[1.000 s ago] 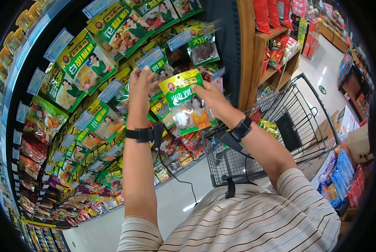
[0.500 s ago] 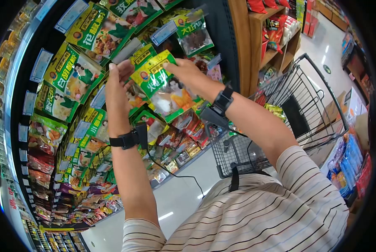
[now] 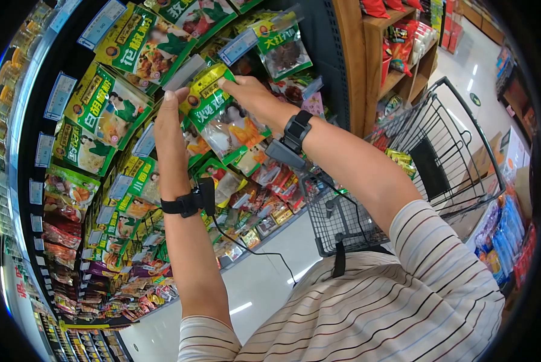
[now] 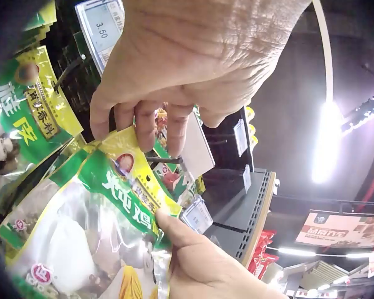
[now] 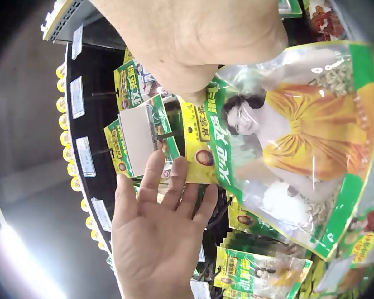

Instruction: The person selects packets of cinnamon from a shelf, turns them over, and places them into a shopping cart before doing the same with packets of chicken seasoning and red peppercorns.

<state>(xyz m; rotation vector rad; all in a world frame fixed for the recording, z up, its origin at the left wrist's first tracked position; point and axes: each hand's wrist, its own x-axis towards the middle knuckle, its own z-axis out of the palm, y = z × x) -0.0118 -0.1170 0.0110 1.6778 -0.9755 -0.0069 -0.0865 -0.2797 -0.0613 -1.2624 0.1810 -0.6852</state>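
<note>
My right hand [image 3: 250,98] pinches a green-and-yellow spice packet [image 3: 227,128] by its top corner. The packet has a clear window and a picture of a person in orange. In the left wrist view, the right thumb lies on the front of the packet [image 4: 93,230]. My left hand [image 3: 170,117] is raised beside the packet's top edge. Its fingers [image 5: 151,171] are extended in the right wrist view, with the fingertips right at the yellow header. Close behind them is a blank white tag [image 5: 139,140] at the end of a shelf hook.
Hanging packets [image 3: 104,105] fill the rack on the left, with price tags [image 3: 59,95] in front. A wire shopping cart [image 3: 427,157] stands to the right, holding several small packets [image 3: 400,161]. Behind it is a wooden shelf [image 3: 355,72] with red bags.
The right hand has carried the packet left and up, close against the hanging rows. The left hand has shifted left in view and now sits at the packet's top edge.
</note>
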